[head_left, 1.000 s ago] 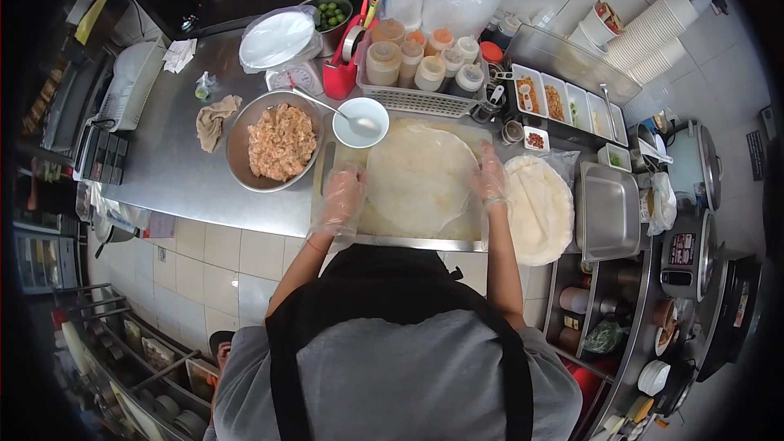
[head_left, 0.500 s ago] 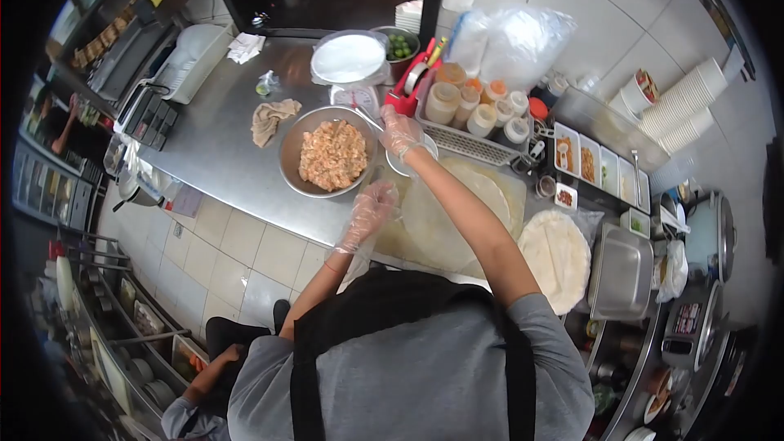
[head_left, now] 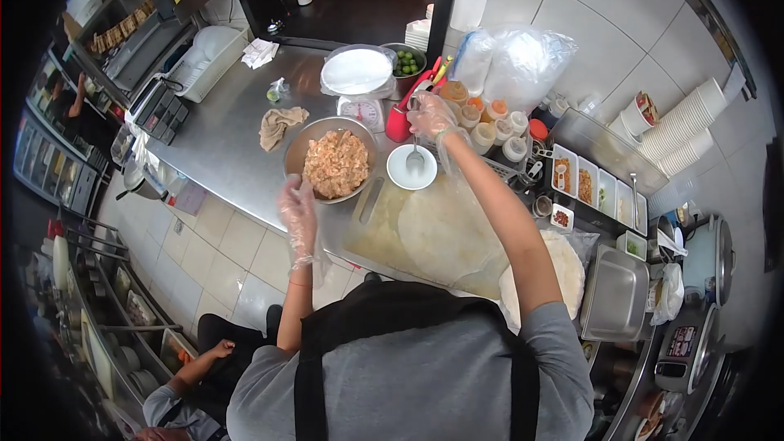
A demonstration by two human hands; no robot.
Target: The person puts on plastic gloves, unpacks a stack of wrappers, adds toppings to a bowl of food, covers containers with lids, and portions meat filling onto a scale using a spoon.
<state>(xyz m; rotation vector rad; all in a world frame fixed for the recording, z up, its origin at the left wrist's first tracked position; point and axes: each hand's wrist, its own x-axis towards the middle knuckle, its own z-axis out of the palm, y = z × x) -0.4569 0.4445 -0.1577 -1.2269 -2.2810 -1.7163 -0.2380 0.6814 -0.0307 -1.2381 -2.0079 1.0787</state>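
A metal bowl [head_left: 295, 149] holds a mound of pinkish minced filling [head_left: 336, 165]. My left hand [head_left: 299, 216], in a clear plastic glove, has its fingers closed at the bowl's near left rim. Farther right, my gloved right hand [head_left: 431, 117] is closed around the upper end of a metal spoon [head_left: 416, 159]. The spoon's head rests inside a small white bowl [head_left: 398, 177]. Close to me, a thin round sheet of dough [head_left: 445, 233] lies on a pale board [head_left: 367, 237]. A thicker stack of dough rounds [head_left: 563, 265] is partly behind my right forearm.
A scale [head_left: 362, 112] stands behind the metal bowl, beside a crumpled cloth [head_left: 282, 126]. Sauce bottles [head_left: 483, 132] fill a basket at the back right. Topping trays [head_left: 600, 188] and a metal pan [head_left: 614, 294] stand right. Another person [head_left: 192, 367] is at lower left.
My left hand has moved left to the metal bowl's rim. My right hand has moved slightly right and back, and the spoon's head now shows in the white bowl.
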